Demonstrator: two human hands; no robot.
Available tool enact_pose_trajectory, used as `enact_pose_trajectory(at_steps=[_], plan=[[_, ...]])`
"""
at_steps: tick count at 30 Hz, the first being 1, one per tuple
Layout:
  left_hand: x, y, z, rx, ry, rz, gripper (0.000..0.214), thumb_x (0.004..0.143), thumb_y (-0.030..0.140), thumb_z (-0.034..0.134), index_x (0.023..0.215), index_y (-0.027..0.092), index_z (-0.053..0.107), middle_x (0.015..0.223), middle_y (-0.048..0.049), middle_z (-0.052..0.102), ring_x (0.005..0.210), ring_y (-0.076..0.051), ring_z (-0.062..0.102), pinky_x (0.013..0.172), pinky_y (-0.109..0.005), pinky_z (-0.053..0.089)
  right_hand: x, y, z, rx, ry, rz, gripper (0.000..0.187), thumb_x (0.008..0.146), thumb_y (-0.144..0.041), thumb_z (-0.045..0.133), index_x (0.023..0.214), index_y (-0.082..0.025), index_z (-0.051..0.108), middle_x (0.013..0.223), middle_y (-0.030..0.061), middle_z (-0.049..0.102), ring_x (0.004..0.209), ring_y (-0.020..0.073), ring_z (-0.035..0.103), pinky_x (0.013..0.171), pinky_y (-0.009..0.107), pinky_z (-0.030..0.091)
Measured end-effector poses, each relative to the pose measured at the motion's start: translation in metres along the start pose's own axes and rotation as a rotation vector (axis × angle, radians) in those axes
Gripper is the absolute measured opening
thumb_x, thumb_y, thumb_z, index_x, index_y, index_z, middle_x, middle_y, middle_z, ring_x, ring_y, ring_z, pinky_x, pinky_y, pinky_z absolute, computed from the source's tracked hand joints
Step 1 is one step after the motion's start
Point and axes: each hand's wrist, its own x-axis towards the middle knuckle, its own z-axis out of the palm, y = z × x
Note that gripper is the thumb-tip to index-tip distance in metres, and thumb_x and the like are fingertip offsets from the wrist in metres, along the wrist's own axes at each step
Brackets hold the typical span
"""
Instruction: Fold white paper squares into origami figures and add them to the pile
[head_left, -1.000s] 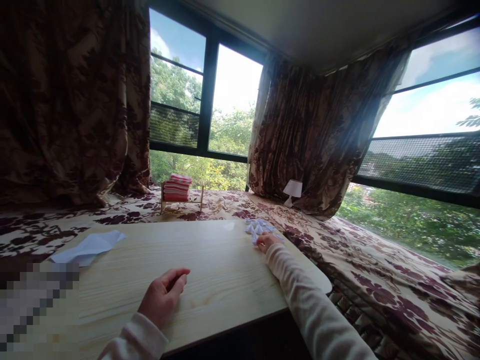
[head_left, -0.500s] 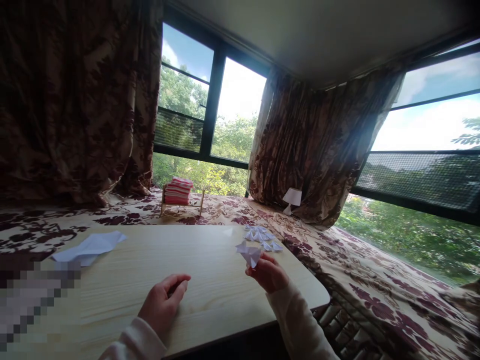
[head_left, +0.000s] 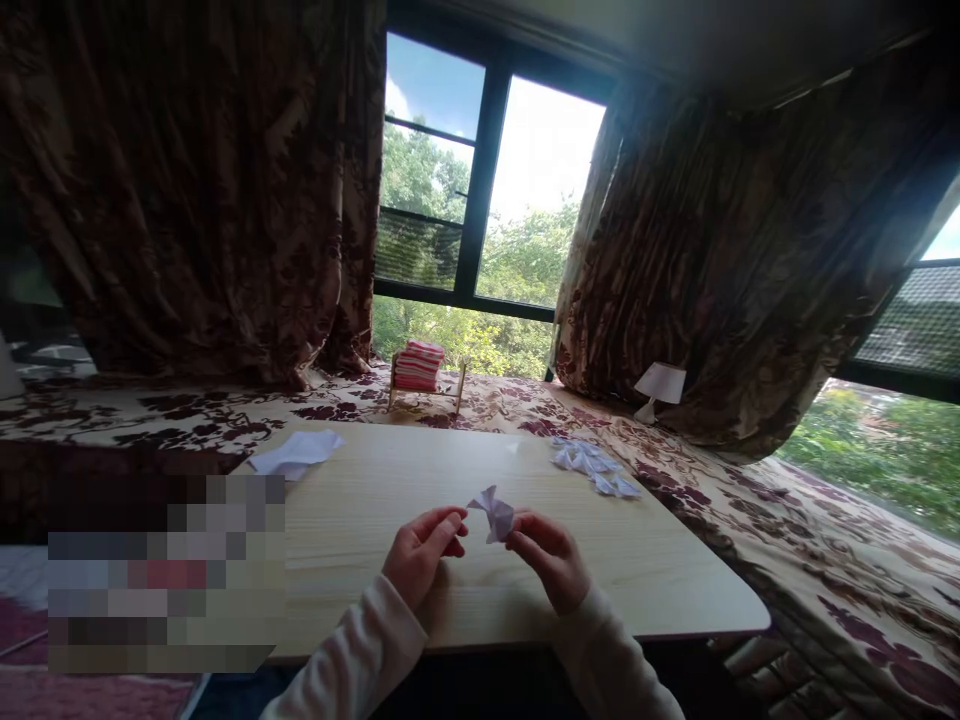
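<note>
A white folded-paper piece with pointed flaps is held up over the near middle of the table. My right hand pinches its right side between thumb and fingers. At its left point, the thumb and fingers of my left hand are closed together and appear to grip the tip; the exact contact is too small to make out. Several similar white folded-paper pieces lie in a cluster at the table's back right. Flat white paper sheets rest near the back left corner.
The light wooden table stands against a ledge covered in floral cloth. On the ledge are a small rack with folded red-and-white cloths and a white lamp. A blurred patch covers the left side.
My left hand has come up to the folded paper, which my right hand has brought to the middle from near the cluster. The view has turned left.
</note>
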Motion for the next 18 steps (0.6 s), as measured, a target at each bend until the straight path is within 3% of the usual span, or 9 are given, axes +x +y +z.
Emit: enact_pose_trajectory(at_steps=[4,7,12,18], plan=[[0.002,-0.001,-0.002,0.038,0.119,0.042,0.036,0.067,0.040,0.061,0.089,0.012,0.063,0.074,-0.0050,0.063,0.059,-0.012,0.056,0.064,-0.028,0.047,-0.003,0.003,0.015,-0.405,0.143,-0.325,0.008,0.078,-0.019,0.053,0.081,-0.022,0.060,0.083,0.0055,0.060,0.076,0.0177,0.054,0.065,0.031,0.044],[0.000,0.002,-0.001,0.086,0.090,0.075,0.037,0.072,0.043,0.055,0.089,0.011,0.063,0.081,-0.0088,0.066,0.068,-0.016,0.059,0.070,-0.031,0.046,-0.004,0.003,0.022,-0.752,0.113,-0.500,0.018,0.078,-0.012,0.050,0.087,-0.023,0.061,0.085,0.0054,0.062,0.079,0.0185,0.053,0.070,0.034,0.042],[-0.005,0.004,0.002,0.100,-0.048,0.126,0.040,0.073,0.044,0.055,0.096,0.012,0.062,0.095,-0.0102,0.066,0.091,-0.022,0.058,0.079,-0.031,0.043,-0.003,-0.002,0.031,-1.068,0.100,-0.597,0.021,0.078,-0.010,0.050,0.089,-0.023,0.061,0.086,0.0039,0.063,0.079,0.0186,0.052,0.068,0.033,0.039],[0.002,-0.009,-0.002,0.048,0.005,0.069,0.036,0.068,0.039,0.062,0.093,0.013,0.064,0.086,-0.0069,0.068,0.084,-0.020,0.060,0.076,-0.029,0.045,-0.001,-0.007,0.041,-1.117,0.052,-0.592,0.023,0.077,-0.010,0.049,0.087,-0.025,0.063,0.082,0.0035,0.061,0.076,0.0177,0.051,0.067,0.033,0.039]])
